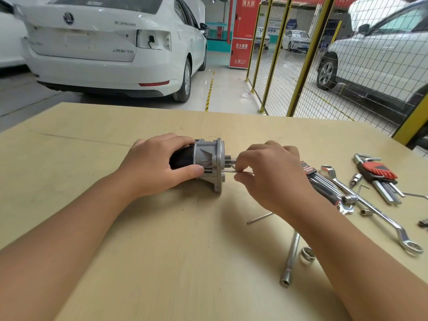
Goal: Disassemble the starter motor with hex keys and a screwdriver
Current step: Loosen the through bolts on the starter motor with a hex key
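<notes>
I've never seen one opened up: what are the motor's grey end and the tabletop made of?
The motor's grey end looks like cast metal, likely aluminium: matte silver, moulded ribs. The tabletop seems pale wood or laminate, with faint grain lines.

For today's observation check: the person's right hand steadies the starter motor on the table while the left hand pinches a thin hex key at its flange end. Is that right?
The hands are swapped. In the head view, the left hand steadies the starter motor on the table, while the right hand pinches the thin hex key at its flange end.
</notes>
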`<state>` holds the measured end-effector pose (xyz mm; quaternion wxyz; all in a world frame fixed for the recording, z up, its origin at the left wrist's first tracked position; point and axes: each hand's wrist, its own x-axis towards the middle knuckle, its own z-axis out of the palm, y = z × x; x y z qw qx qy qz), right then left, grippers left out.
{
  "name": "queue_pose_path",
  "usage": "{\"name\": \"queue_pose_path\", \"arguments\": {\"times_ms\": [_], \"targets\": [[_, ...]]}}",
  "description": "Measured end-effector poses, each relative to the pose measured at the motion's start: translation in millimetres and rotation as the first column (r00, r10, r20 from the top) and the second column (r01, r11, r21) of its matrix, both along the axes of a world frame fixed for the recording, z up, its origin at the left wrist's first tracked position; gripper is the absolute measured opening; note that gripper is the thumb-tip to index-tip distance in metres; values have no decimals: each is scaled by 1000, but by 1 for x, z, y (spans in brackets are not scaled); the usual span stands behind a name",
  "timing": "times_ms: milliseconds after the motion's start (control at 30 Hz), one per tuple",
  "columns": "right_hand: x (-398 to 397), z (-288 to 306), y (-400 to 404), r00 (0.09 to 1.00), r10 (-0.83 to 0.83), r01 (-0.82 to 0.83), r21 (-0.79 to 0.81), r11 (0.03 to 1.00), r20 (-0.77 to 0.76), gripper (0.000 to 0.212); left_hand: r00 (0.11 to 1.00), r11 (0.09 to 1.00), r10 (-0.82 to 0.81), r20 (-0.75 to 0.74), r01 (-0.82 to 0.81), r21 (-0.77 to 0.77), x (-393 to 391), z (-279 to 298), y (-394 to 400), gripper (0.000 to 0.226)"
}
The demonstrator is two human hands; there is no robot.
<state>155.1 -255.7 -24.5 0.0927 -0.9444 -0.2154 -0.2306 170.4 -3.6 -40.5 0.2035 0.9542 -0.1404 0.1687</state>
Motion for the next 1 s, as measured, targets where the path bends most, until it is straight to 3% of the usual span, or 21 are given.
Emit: {"name": "queue_pose_path", "arguments": {"times_ms": [300, 500, 1000], "targets": [[-2, 5, 0, 987, 84, -78, 48, 996, -137, 12, 1000, 1000, 0, 5, 0, -3, 0, 0, 0, 75], [-4, 3, 1, 987, 56, -67, -65, 996, -151, 26, 1000, 1000, -4, 9, 4, -7, 0, 0, 1, 74], [1, -6, 8, 999, -37, 36, 39, 999, 28, 10, 1000, 1000, -11, 7, 11, -5, 1, -1, 1, 74]]}}
